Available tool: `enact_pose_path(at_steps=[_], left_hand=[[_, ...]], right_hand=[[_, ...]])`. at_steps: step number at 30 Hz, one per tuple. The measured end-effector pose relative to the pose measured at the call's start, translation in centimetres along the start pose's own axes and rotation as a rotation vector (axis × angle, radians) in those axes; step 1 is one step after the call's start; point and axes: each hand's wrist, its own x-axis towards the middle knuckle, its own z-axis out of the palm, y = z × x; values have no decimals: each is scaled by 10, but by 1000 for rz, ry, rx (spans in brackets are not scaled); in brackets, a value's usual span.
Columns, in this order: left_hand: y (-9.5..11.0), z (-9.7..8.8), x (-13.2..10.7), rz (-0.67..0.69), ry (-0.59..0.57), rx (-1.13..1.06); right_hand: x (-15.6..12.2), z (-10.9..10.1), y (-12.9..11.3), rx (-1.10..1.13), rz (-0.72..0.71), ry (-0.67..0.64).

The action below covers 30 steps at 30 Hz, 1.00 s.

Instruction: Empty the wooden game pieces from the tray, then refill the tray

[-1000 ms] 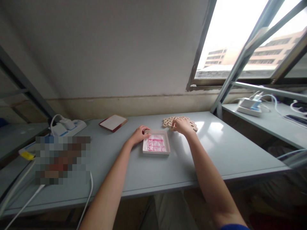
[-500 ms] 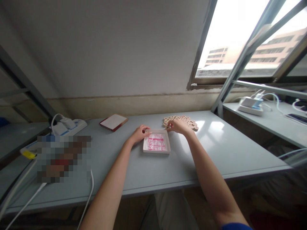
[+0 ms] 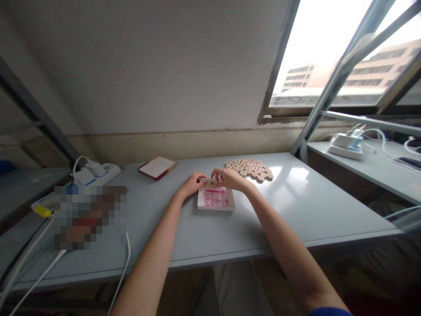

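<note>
A shallow white box (image 3: 216,209) sits on the desk in front of me, lined with a sheet printed with a pink grid. My left hand (image 3: 191,185) is closed on the box's far left corner, thumb over the rim. Above the far part of the box, my right hand (image 3: 227,179) pinches a round wooden Chinese chess piece (image 3: 212,183) with a dark character on its face. Behind and right of the box lie many more wooden Chinese chess pieces (image 3: 250,168), spread flat in a cluster. My right fingers partly cover the box's far right side.
A red-edged box lid (image 3: 158,168) with a pale inside lies at the back left. Left of it are a white power strip (image 3: 108,171), white cables (image 3: 127,250) and a pixelated object (image 3: 88,219). A wall and a window (image 3: 322,57) stand behind the grey desk (image 3: 210,245).
My right hand has moved left from the edge of the chess pieces to over the box, with a piece in its fingers. My left hand stays at the box's corner.
</note>
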Motion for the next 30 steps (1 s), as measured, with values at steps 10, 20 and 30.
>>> enact_pose_path(at_steps=[10,20,30], left_hand=[[4,7,4,-67,68,-13],[0,12,5,-81,99,29],[-3,7,3,-112,158,77]], right_hand=[[-3,-7,6,-12,-18,56],[-15,-3,56,-309,203,211],[-10,0,45,-303,205,215]])
